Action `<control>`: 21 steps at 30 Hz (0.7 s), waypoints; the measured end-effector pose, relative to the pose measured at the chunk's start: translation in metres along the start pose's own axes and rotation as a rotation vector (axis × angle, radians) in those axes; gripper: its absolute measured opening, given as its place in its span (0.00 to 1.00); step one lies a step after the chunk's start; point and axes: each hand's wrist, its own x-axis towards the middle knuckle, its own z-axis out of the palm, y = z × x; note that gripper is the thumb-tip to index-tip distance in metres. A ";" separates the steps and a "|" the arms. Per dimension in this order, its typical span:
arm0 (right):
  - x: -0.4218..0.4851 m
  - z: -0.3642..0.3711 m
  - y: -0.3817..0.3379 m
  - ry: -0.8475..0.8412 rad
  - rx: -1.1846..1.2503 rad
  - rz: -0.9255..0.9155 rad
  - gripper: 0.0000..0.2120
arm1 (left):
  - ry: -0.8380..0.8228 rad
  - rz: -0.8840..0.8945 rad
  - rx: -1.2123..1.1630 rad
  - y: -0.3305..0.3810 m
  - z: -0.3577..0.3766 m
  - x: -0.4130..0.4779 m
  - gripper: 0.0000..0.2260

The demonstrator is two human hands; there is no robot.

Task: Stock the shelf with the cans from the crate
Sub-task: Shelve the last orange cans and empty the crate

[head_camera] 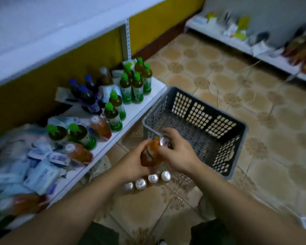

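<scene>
A: Head view. Where is the can?

B: Orange can, tilted, silver top pointing far-right. Held by both hands just in front of the crate's near-left corner, above the floor.

A: Hands?

B: Left hand clamped round the can's lower body. Right hand clamped over the upper end, fingers curled across the top.

A: Crate?

B: Grey crate on the tiled floor, right of the shelf. No cans visible in the part of it that shows.

A: Other cans?

B: Four cans in a row on the floor, upright, tops showing, just below the hands, near the crate's near edge.

A: Shelf?

B: White low shelf at left, crowded: green-capped bottles at the far end, dark bottles behind, orange bottles lying nearer, white packets nearest. Near end blurred.
</scene>
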 end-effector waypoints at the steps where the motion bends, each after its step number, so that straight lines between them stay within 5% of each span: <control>1: -0.005 -0.008 -0.015 0.026 0.052 -0.034 0.26 | 0.053 0.022 -0.026 0.016 -0.008 -0.012 0.40; 5: -0.027 -0.028 -0.079 0.116 0.289 -0.184 0.20 | 0.257 0.123 -0.090 0.075 -0.041 -0.059 0.33; 7: -0.039 -0.033 -0.110 0.099 0.354 -0.277 0.26 | 0.320 0.145 -0.153 0.099 -0.055 -0.082 0.32; 11: -0.056 -0.039 -0.168 0.035 0.291 -0.397 0.36 | 0.390 0.175 -0.223 0.128 -0.081 -0.125 0.30; 15: -0.061 -0.038 -0.225 0.037 0.265 -0.473 0.34 | 0.522 0.191 -0.250 0.141 -0.112 -0.160 0.42; 21: -0.053 -0.012 -0.309 0.009 0.176 -0.532 0.36 | 0.657 0.211 -0.157 0.148 -0.172 -0.193 0.31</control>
